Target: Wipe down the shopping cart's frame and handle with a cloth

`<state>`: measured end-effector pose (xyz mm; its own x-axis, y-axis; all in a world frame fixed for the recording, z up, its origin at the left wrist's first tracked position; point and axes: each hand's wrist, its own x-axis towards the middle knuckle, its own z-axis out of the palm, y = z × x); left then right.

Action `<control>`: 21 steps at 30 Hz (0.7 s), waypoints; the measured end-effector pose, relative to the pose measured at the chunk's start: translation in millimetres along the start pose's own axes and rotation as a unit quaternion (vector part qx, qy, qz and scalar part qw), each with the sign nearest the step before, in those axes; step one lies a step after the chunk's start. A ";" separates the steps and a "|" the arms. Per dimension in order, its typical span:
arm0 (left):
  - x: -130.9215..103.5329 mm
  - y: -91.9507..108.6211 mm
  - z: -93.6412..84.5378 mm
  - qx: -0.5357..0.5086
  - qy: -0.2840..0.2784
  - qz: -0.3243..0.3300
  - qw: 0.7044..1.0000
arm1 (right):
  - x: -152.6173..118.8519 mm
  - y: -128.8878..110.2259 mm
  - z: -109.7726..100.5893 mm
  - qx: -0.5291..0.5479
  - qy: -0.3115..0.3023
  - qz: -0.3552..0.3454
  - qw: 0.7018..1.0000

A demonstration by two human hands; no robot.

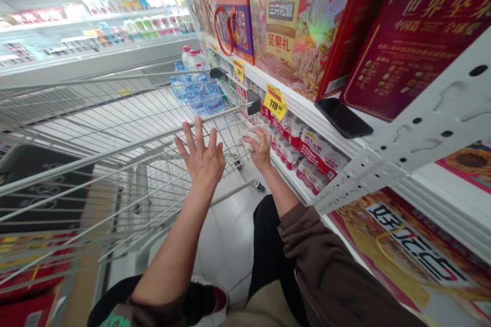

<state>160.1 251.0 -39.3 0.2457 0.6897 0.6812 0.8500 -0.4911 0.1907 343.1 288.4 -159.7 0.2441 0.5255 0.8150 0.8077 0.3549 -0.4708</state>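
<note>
My left hand [203, 156] is raised beside the top rail of a metal shopping cart [153, 138], its fingers spread and nothing in it. To its right, my right hand [260, 147] has its fingers closed on a light-coloured crumpled cloth [248, 135], close to the cart's wire end. Whether the cloth touches the wires cannot be made out. Past the right hand, packs of red-and-white bottles [316, 150] stand on a lower shelf.
Gift boxes [280, 20] line the shelf on the right, with yellow price tags [275, 102] on its edge. A black phone [344, 117] lies at that edge. Blue-wrapped bottles [203, 93] stand beyond the cart. A lit display case [88, 18] is at the back left.
</note>
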 end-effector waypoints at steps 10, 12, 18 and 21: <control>-10.0 -4.0 12.5 -0.010 0.020 -0.020 1.000 | 32.0 10.9 -4.4 0.052 0.013 0.074 0.996; -9.8 -3.0 12.5 -0.024 0.018 -0.030 0.999 | 22.7 11.6 -2.9 0.056 -0.006 0.076 0.995; -11.4 -1.8 10.9 -0.019 0.014 -0.050 0.998 | 19.6 19.3 -19.7 0.040 -0.028 0.059 0.997; -13.0 -1.7 9.4 -0.028 0.007 -0.055 0.998 | 33.8 22.1 -23.1 0.011 0.022 0.087 0.996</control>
<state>159.8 247.8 -55.1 0.1455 0.7344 0.6630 0.8441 -0.4417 0.3040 381.6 296.1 -134.7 0.4019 0.5467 0.7346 0.7401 0.2785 -0.6122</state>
